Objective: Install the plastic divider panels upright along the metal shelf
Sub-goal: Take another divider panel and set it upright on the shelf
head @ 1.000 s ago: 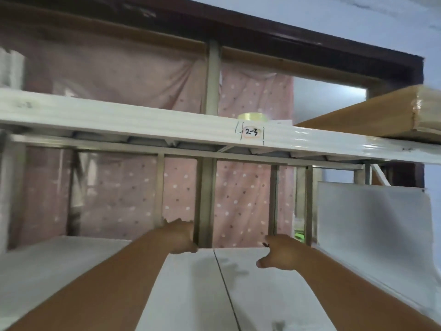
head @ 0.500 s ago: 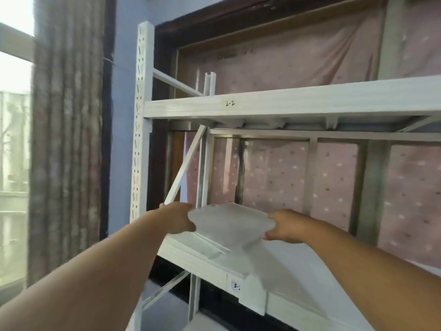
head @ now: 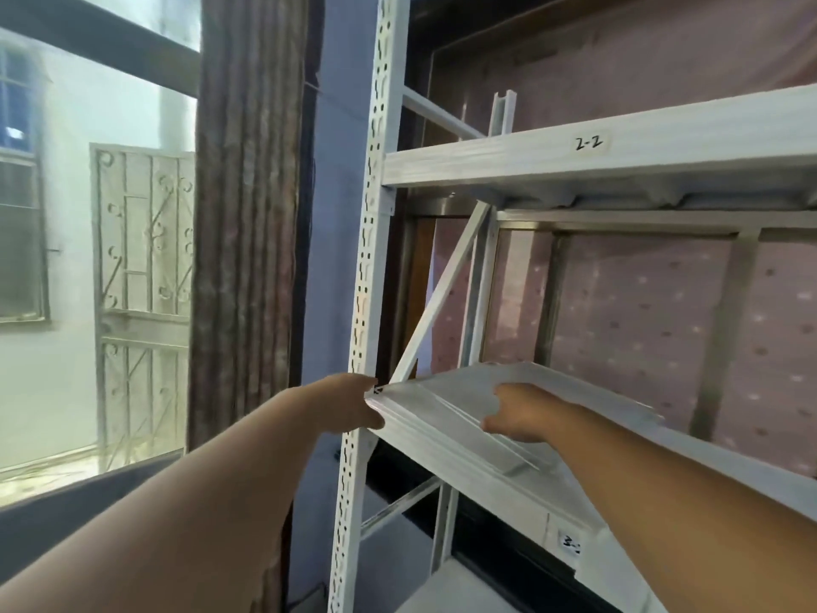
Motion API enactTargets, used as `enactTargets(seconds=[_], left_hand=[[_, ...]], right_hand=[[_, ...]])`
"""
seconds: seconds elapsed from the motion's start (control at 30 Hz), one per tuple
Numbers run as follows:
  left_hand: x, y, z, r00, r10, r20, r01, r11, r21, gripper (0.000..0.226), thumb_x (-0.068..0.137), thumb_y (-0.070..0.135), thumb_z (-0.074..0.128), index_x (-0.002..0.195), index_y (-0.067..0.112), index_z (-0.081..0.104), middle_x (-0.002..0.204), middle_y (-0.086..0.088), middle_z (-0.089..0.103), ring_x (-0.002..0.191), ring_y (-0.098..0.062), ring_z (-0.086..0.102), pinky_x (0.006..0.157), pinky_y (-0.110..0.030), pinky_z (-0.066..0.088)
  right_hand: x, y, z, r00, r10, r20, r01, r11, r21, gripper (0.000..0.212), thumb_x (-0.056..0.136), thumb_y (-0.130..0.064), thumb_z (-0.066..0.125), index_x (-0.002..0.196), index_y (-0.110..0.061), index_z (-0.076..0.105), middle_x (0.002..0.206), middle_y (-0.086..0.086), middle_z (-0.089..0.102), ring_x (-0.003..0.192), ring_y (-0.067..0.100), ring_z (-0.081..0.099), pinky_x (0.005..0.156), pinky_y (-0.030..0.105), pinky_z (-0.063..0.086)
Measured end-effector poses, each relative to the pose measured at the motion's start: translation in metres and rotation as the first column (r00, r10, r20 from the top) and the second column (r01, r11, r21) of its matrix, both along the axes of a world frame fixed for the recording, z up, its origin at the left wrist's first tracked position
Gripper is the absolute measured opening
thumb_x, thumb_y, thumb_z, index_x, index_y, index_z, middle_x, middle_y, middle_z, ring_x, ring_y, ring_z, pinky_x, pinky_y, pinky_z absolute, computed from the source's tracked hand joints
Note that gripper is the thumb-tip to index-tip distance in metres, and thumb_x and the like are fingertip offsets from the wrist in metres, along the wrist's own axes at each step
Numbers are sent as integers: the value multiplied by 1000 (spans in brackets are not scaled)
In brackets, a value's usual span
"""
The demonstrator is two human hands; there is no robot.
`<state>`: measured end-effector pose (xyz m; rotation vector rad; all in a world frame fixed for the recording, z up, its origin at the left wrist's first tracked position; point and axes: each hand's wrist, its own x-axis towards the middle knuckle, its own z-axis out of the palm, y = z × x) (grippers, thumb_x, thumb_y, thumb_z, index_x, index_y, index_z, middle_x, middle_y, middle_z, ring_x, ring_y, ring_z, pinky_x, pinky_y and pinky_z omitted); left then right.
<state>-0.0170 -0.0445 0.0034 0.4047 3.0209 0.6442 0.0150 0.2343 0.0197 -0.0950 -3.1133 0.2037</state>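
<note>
A stack of white plastic divider panels (head: 446,413) lies flat at the left end of the white metal shelf (head: 521,493). My left hand (head: 349,404) grips the stack's near left corner, beside the perforated front upright (head: 371,276). My right hand (head: 517,413) rests on top of the stack with its fingers curled over the top panel. The panels tilt slightly, their left edge raised. The fingertips of both hands are hidden behind the panel edges.
An upper shelf beam labelled 2-2 (head: 588,143) runs overhead. A diagonal brace (head: 442,298) crosses the left end frame. A brown curtain (head: 247,214) and a window (head: 97,258) stand to the left. Pink dotted fabric (head: 641,311) covers the back.
My view swung from the shelf's middle to its left end. Both hands went from empty on the shelf to holding the panel stack, which has since moved down and right onto the shelf.
</note>
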Motion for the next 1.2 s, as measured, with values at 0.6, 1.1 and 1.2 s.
enactTargets(seconds=[0.6, 1.1, 1.2], left_hand=[[-53, 35, 4, 983, -156, -94, 162, 986, 50, 68, 96, 43, 69, 157, 25, 45, 158, -7, 50, 137, -29, 54, 106, -35, 46], [46, 208, 75, 843, -531, 84, 67, 258, 964, 65, 94, 29, 77, 144, 48, 40, 139, -18, 61, 104, -47, 72, 83, -65, 62], [80, 260, 94, 781, -622, -58, 138, 81, 987, 88, 93, 4, 71, 153, 56, 34, 134, -19, 65, 102, -50, 72, 74, -58, 64]], right_hand=[[-9, -1, -8, 998, 63, -3, -62, 983, 171, 26, 95, -32, 60, 101, -7, 63, 107, 12, 62, 95, 28, 62, 71, 30, 47], [145, 63, 65, 914, 23, -404, 13, 996, 86, 18, 96, -14, 51, 108, -7, 63, 99, 21, 66, 85, 37, 64, 74, 43, 56], [183, 94, 65, 861, -38, -508, 13, 999, -52, 19, 91, -12, 55, 109, -14, 62, 91, 14, 66, 79, 34, 64, 72, 44, 57]])
